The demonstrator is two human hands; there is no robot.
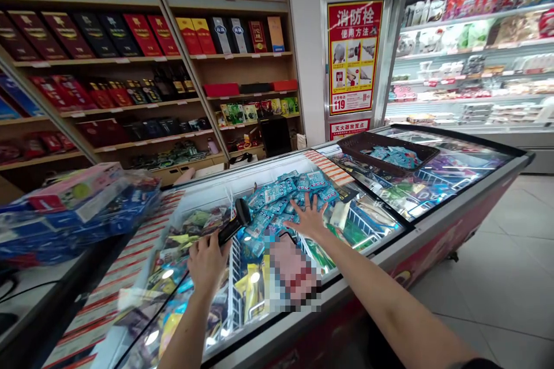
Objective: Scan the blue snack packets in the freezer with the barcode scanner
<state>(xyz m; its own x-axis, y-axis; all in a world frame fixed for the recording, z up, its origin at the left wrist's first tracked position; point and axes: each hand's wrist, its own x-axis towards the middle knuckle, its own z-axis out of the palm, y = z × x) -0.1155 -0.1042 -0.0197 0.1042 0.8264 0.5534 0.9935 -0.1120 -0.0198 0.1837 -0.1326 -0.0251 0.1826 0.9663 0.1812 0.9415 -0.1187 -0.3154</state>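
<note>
My left hand point(206, 259) is wrapped around the handle of a black barcode scanner point(240, 214), whose head points up and to the right. A cable runs from it toward the lower left. Many small blue packets point(270, 191) lie in a loose pile on the glass lid of a chest freezer point(372, 268). Over the near right side of this pile, my right hand point(309, 219) is spread, fingers apart, apparently touching the packets. Nearer to me, a pixelated flat pinkish thing with a dark edge point(292, 268) rests on the glass; its kind is blurred out.
A dark brown tray point(352, 145) holding more blue packets sits on the freezer's far right part. Plastic-wrapped boxes point(82, 190) stand at the left. Shelves of boxed goods point(142, 63) line the back, and a lit refrigerated display point(471, 63) stands at the right.
</note>
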